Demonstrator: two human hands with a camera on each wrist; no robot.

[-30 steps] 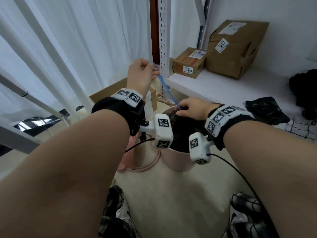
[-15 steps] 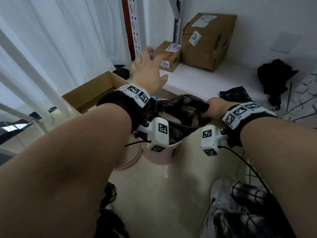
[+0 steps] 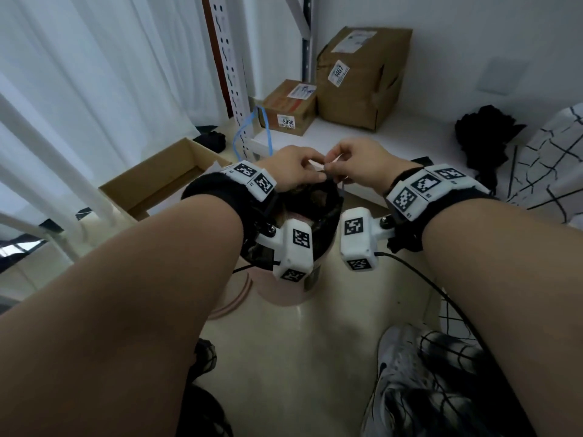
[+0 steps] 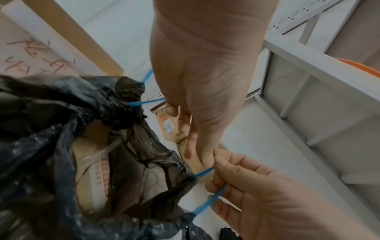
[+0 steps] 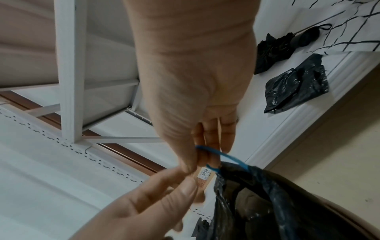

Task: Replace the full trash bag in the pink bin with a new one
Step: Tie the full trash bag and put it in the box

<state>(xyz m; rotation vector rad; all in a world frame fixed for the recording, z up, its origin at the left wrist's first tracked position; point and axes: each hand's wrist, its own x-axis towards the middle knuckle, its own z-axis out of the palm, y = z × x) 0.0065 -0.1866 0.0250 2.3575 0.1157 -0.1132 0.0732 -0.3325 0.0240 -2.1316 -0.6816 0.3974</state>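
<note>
The pink bin [image 3: 290, 294] stands on the floor below my wrists, with the full black trash bag [image 3: 321, 209] in it. Both hands meet just above the bag's mouth. My right hand [image 3: 356, 165] curls its fingers round one loop of the blue drawstring [image 5: 205, 149]. Thumb and forefinger of my left hand [image 3: 299, 171] pinch at the end of that same loop [image 4: 203, 173]. The other blue loop [image 3: 252, 130] stands up loose behind my left hand. Cardboard shows inside the half-open bag [image 4: 51, 129]. A folded black bag [image 5: 296, 87] lies on the white shelf.
Two taped cardboard boxes [image 3: 290, 105] [image 3: 359, 77] sit on the low white shelf beside a perforated upright [image 3: 227, 58]. An open cardboard box [image 3: 157, 181] is on the floor at left, a pink ring [image 3: 233, 301] beside the bin. My shoe [image 3: 407, 367] is near right.
My left hand let the taut drawstring go, opened, then came back down to meet the right hand over the bag. The right hand moved from the bag's rim to the drawstring loop.
</note>
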